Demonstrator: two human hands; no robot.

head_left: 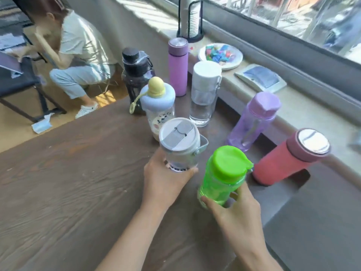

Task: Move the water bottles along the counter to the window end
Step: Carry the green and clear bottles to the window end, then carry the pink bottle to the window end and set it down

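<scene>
My left hand (164,178) grips a clear bottle with a grey flip lid (179,145) on the brown wooden counter (68,182). My right hand (236,210) holds a green bottle (222,178) beside it. Further along stand a bottle with a yellow and blue cap (158,102), a dark bottle (136,75), a mauve flask (178,69), a clear bottle with a white cap (205,92), a lilac bottle (254,122) and a red flask (289,159).
A grey sill (304,106) under the window carries a plate of coloured sweets (220,53), a cup holder (190,18) and a flat white device (260,78). A person (78,55) crouches on the floor at left beside a dark chair (21,79).
</scene>
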